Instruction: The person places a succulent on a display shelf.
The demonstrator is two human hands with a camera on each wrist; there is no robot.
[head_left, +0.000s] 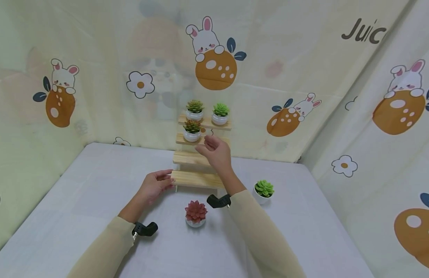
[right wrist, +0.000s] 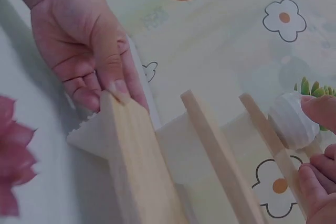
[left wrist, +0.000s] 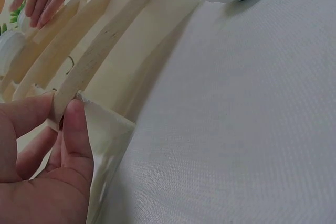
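Observation:
My left hand (head_left: pixel 155 188) pinches the left end of the lowest board of a stepped wooden shelf (head_left: pixel 197 179); thumb and fingers close on that end in the left wrist view. Over the right part of the upper boards is my right hand (head_left: pixel 218 156), fingers loosely bent and holding nothing. Just left of its fingertips, a brownish-green succulent (head_left: pixel 192 131) in a white pot stands on the second board from the top. The top board carries a darker green succulent (head_left: pixel 195 110) at left and a bright green one (head_left: pixel 220 114) at right.
A red succulent (head_left: pixel 195 212) in a white pot stands on the white-covered table (head_left: pixel 79 204) in front of the shelf. Another bright green potted succulent (head_left: pixel 264 190) is to the right, beside the right sleeve. A printed curtain (head_left: pixel 159 123) hangs behind.

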